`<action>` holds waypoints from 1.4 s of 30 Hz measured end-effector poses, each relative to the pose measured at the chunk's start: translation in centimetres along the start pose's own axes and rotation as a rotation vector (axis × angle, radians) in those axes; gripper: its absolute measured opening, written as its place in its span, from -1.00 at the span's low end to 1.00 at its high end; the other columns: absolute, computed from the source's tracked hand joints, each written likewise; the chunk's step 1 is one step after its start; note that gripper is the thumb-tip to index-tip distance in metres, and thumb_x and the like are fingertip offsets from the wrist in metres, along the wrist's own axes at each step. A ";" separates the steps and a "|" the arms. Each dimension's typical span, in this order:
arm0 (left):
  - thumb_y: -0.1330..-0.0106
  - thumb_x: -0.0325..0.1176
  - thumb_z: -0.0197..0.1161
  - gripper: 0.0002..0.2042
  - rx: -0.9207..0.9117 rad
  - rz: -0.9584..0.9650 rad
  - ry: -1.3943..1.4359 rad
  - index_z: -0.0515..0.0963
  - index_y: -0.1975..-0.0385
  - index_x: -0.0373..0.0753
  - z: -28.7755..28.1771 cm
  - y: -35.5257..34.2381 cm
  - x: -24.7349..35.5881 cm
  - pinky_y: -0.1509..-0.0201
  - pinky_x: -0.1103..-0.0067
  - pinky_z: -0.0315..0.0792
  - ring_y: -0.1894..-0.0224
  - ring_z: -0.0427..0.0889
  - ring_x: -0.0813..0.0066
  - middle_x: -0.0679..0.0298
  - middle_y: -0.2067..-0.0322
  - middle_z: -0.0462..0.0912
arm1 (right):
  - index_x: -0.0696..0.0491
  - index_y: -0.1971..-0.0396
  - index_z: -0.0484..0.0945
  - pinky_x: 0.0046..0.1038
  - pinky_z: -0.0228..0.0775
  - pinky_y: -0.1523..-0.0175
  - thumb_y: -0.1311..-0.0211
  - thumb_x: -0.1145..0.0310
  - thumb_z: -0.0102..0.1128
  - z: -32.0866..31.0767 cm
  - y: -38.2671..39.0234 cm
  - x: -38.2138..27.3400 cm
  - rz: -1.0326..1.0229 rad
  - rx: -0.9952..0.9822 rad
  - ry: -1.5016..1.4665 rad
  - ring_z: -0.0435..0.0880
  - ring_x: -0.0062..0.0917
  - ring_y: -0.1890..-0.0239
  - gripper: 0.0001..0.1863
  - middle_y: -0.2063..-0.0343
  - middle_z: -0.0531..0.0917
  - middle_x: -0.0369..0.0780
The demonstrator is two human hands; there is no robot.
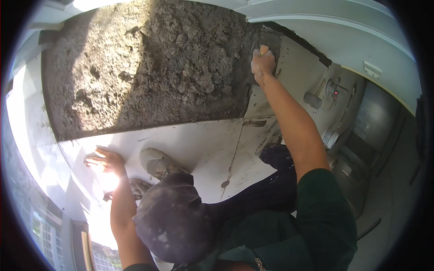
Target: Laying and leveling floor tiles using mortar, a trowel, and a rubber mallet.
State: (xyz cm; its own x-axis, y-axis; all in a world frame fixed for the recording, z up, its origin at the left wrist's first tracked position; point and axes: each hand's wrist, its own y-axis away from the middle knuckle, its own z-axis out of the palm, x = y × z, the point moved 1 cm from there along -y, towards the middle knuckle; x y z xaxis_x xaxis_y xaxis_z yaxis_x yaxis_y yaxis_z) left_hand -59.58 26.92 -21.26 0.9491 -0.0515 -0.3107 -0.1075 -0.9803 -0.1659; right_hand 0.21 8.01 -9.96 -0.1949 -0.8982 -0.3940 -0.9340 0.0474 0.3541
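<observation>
My right hand (263,64) is closed round the orange-tan handle (264,49) of a trowel at the right edge of the mortar bed. The trowel's blade is hard to tell from the grey mortar beneath it. Rough, lumpy wet mortar (181,63) fills the far left and middle, with a smoother dark margin along its near side. Lower left, my left hand (105,161) lies flat on a pale floor tile (203,140), its fingers apart and holding nothing. Strong sunlight washes out part of that hand and the tile around it.
To the right, a mallet (313,100) lies beside a small device with a red light (336,92). A white round item (330,139) is near my right elbow, and a dark container (373,115) stands beyond. My shoe (156,160) rests close to the mortar edge. A white panel (361,54) borders the far right.
</observation>
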 end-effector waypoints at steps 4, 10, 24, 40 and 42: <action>-0.52 -0.15 0.06 -0.42 0.120 -0.022 0.037 0.28 -0.28 -0.60 -2.5 0.0 4.2 -0.29 0.05 0.38 -0.31 0.36 -0.32 -0.32 -0.25 0.37 | 0.23 -0.02 0.44 -0.33 0.49 0.45 -0.29 0.34 0.18 0.6 -4.0 1.3 -0.084 0.067 0.060 0.65 -0.38 0.50 -0.62 0.38 0.61 -0.11; -0.53 -0.08 0.01 -0.36 0.149 -0.007 0.051 0.21 -0.34 -0.59 -0.7 -1.1 0.2 -0.33 -0.02 0.30 -0.34 0.30 -0.36 -0.35 -0.32 0.26 | -0.01 0.37 0.33 -0.52 0.15 0.72 -0.23 0.46 0.18 5.6 6.3 -5.2 0.029 -0.305 -0.439 0.35 -0.70 0.72 -0.83 0.64 0.35 -0.39; -0.54 0.19 -0.31 -0.19 -0.107 -0.210 0.203 0.08 -0.42 -0.54 -2.7 -0.9 2.8 -0.57 0.15 -0.11 -0.52 -0.04 -0.16 -0.21 -0.46 0.04 | 0.24 0.09 0.51 -0.10 0.48 -0.08 -0.19 0.27 0.20 4.4 11.6 3.2 -0.102 0.014 0.061 0.64 0.03 0.00 -0.61 0.14 0.66 0.13; -0.54 0.13 -0.27 -0.21 -0.061 -0.175 0.307 0.01 -0.41 -0.58 -3.4 -1.5 2.9 -0.60 0.20 -0.21 -0.54 -0.09 -0.11 -0.27 -0.46 -0.02 | 0.22 0.19 0.55 -0.08 0.51 -0.01 -0.18 0.29 0.17 9.7 13.8 -8.0 -0.394 -0.051 -0.036 0.68 0.05 0.13 -0.69 0.24 0.69 0.12; -0.54 0.11 -0.23 -0.22 -0.151 -0.216 0.292 0.01 -0.42 -0.58 -3.9 -1.2 3.6 -0.60 0.19 -0.19 -0.54 -0.07 -0.10 -0.28 -0.45 -0.01 | 0.19 0.14 0.55 -0.08 0.48 -0.08 -0.18 0.29 0.16 12.8 17.5 -11.6 -0.491 -0.185 0.086 0.65 0.03 0.02 -0.68 0.18 0.68 0.14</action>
State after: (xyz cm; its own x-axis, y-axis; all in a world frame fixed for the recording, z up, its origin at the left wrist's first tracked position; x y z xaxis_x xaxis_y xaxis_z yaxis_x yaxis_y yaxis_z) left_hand -54.92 27.12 -18.54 0.9917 0.1287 -0.0007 0.1285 -0.9903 -0.0524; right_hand -17.68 24.84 -10.05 0.2845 -0.8280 -0.4831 -0.8392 -0.4588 0.2920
